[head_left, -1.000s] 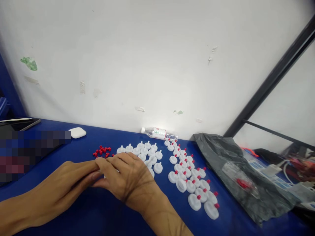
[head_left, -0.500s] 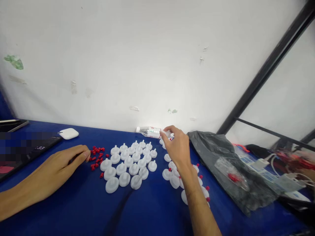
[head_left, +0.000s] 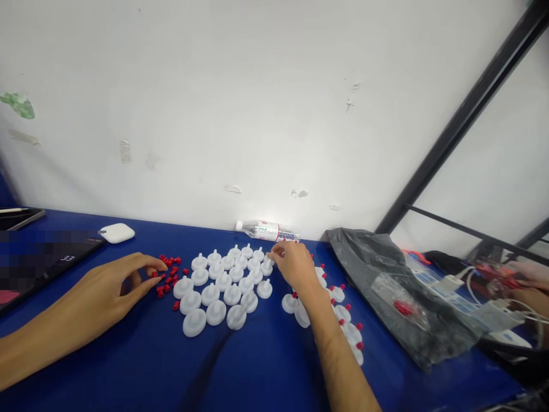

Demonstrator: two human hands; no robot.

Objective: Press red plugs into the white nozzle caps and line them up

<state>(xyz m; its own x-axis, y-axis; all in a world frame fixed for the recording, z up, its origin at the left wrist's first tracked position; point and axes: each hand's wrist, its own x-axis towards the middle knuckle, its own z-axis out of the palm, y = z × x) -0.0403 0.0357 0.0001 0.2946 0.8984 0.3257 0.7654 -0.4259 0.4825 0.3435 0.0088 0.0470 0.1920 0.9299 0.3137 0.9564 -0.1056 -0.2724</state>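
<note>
My left hand (head_left: 114, 286) lies on the blue table (head_left: 257, 372) with thumb and index finger pinched on one small red cap, at the left edge of a scatter of loose red caps (head_left: 170, 273). To their right stand several white disc pieces with nozzles (head_left: 223, 286), all without caps. My right hand (head_left: 295, 266) reaches across a second group, white discs fitted with red caps (head_left: 345, 320). Its fingertips close on a white disc at the back right edge of the uncapped group.
A clear water bottle (head_left: 266, 230) lies against the white wall. A white earbud case (head_left: 116, 233) and a dark device (head_left: 43, 257) are at the left. A grey plastic bag (head_left: 386, 286), a power strip (head_left: 450, 284) and another person's hand (head_left: 532, 297) are at the right.
My hands separated from the middle. The right hand went to the back of the capped group, then came back left to the uncapped discs. The left hand settled at the red caps and pinched.
</note>
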